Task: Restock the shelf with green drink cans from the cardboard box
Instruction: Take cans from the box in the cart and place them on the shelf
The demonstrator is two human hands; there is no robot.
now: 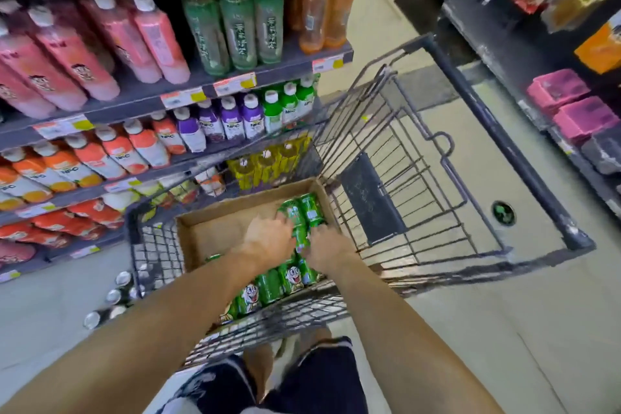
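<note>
Head view: nearest the camera, dark patterned shorts (302, 376) are seen, with two bare forearms stretched forward over the near rim of a grey wire shopping cart (420, 178). An open brown cardboard box (215, 225) is carried inside the cart, and green drink cans printed with a cartoon face (292, 274) lie on their sides along the box's near and right parts. The left hand (268, 237) is laid over a green can (295, 217) in the middle of the box, its fingers curled onto it. The right hand (327, 250) is placed just beside it, on the cans at the right side; whether its grip is closed around a can cannot be told, as the fingers are blurred and hidden behind the hand. On the pale floor left of the cart, a few silver-topped cans (114, 296) stand close together. Beyond the cart, dark store shelves (188, 81) are filled with orange, purple and green cartons, and above them with pink, green and orange bottles. Further shelving with pink packs (571, 104) is seen at far right.
</note>
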